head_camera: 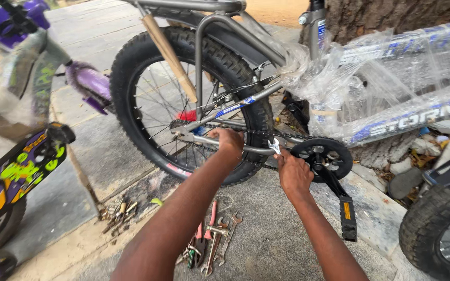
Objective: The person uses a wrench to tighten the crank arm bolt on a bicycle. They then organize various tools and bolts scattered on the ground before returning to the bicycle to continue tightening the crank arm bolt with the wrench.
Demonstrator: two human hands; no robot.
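Note:
A bicycle stands in front of me, its frame (391,104) wrapped in clear plastic. My left hand (230,143) grips the lower frame tube by the chain, just in front of the knobbly rear wheel (131,104). My right hand (294,174) is closed around a silver spanner (274,147), whose jaw points up at the chain stay beside the black chainring (321,156). A black crank and pedal (346,213) hang down to the right of that hand.
Pliers, spanners and other hand tools (209,242) lie on the concrete below my arms. A pile of small metal parts (116,212) sits to the left. A purple child's bicycle (22,104) stands at the left, another tyre (438,234) at the right, a tree trunk (391,15) behind.

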